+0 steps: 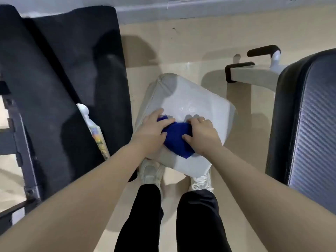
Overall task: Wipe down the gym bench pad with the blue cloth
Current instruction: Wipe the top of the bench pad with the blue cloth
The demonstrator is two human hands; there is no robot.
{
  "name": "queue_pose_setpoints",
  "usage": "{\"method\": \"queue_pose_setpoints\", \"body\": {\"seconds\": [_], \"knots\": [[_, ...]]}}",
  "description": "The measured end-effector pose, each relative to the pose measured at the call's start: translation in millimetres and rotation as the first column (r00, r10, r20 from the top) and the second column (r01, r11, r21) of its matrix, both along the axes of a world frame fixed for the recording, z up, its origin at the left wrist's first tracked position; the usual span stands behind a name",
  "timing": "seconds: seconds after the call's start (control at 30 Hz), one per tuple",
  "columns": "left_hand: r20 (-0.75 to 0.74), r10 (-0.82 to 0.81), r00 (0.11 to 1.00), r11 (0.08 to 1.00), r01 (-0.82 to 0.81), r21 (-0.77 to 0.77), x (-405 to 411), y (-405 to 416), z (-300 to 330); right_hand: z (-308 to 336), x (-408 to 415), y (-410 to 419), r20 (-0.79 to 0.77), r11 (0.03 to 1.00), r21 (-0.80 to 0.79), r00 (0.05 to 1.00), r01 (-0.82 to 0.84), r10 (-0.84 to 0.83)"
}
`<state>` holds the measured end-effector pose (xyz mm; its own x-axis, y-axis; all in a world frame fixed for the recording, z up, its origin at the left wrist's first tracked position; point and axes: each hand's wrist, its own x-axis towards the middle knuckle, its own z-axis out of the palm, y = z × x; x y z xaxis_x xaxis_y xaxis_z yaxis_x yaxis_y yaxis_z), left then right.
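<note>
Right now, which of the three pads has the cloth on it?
The light grey pad in the middle, under both hands; the black pads at left and right are bare of cloth.

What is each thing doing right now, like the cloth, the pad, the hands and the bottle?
blue cloth: bunched, pressed on the pad
grey bench pad: wet patch near its middle
left hand: gripping the cloth
right hand: gripping the cloth
spray bottle: beside the pad, untouched

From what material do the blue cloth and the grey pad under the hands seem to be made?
The blue cloth looks like soft, matte fabric, perhaps microfibre: it bunches into folds between the left hand and the right hand. The grey pad looks like smooth vinyl or faux leather over padding: it has a slight sheen, stitched seams and rounded corners.
</note>
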<state>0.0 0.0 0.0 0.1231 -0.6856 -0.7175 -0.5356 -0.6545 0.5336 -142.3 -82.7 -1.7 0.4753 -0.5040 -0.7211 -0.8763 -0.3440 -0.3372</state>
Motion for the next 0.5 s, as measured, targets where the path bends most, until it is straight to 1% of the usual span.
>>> {"method": "queue_pose_setpoints", "body": {"seconds": [0.03, 0.1, 0.13, 0.2, 0.23, 0.27, 0.33, 0.37, 0.43, 0.5], "knots": [[0.051, -0.090, 0.995, 0.996, 0.090, 0.014, -3, 2, -1, -1, -1, 0, -0.027, 1.000, -0.009, 1.000, -0.014, 0.014], [0.107, -0.195, 0.975, 0.980, 0.190, 0.056, -7, 6, 0, 3, -2, -4, -0.044, 1.000, 0.020, 0.999, -0.010, 0.011], [0.105, -0.230, 0.968, 0.970, 0.219, 0.105, -10, 9, 5, 12, -2, -5, -0.050, 0.998, 0.057, 0.998, -0.020, 0.023], [0.092, -0.248, 0.964, 0.964, 0.236, 0.124, -11, 7, 21, 34, -4, -10, 0.005, 0.989, 0.151, 1.000, -0.005, 0.004], [0.083, -0.268, 0.960, 0.958, 0.256, 0.126, -10, 3, 32, 48, -5, -13, 0.052, 0.978, 0.204, 0.997, 0.041, -0.053], [0.079, -0.289, 0.954, 0.953, 0.278, 0.122, -10, -4, 47, 65, -7, -16, 0.100, 0.956, 0.272, 0.984, 0.114, -0.146], [0.029, -0.306, 0.952, 0.948, 0.302, 0.100, -13, -17, 81, 103, -12, -24, 0.148, 0.847, 0.449, 0.911, 0.284, -0.384], [-0.025, -0.268, 0.963, 0.960, 0.270, 0.071, -16, -24, 97, 123, -17, -32, 0.148, 0.778, 0.523, 0.862, 0.348, -0.485], [-0.169, -0.103, 0.980, 0.994, 0.109, 0.022, -21, -40, 130, 161, -30, -52, 0.145, 0.657, 0.628, 0.766, 0.417, -0.626], [-0.305, 0.059, 0.951, 0.997, -0.040, 0.069, -28, -57, 163, 197, -48, -73, 0.162, 0.568, 0.682, 0.662, 0.460, -0.731]]}}
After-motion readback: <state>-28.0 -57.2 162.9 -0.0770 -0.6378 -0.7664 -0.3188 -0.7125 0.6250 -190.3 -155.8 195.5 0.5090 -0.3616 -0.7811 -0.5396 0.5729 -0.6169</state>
